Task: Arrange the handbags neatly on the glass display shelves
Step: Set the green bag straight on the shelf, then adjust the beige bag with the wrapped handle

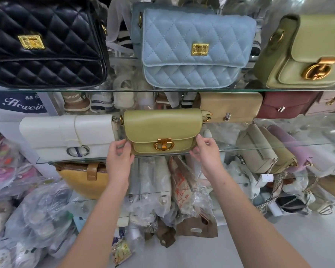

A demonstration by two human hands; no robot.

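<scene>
**Both hands on the olive bag, middle shelf**

Fingers first: the left fingers (126,147) are curled in and pinching the lower left corner of the olive bag (162,126), thumb in front. Over on the other side, the right fingers (201,139) are pinching the lower right corner the same way. So the left hand (119,154) and the right hand (206,150) each have a corner, bare forearms reaching up from below.

The bag stands upright at the front edge of the middle shelf (230,150), flap facing out, with its gold clasp (163,145) sitting between the two hands. A gold ring shows at each top corner.

Just beside it on the left, on the same glass, there's a white bag (66,136) with a silver clasp, close enough that I can't tell whether they touch. Behind and to the right are a tan bag (230,106) and a maroon bag (286,104), side by side.

Look up: the top shelf (124,90) carries three, well apart. There's a quilted black bag (46,41) on the left, a quilted blue bag (195,47) in the middle and a pale green bag (307,55) on the right, turned at an angle.

Under the middle shelf, left of the forearms, sits a yellow bag (81,182). Lower right, several beige and lilac bags lean together, tilted. Goods wrapped in plastic are heaped on the floor.
</scene>
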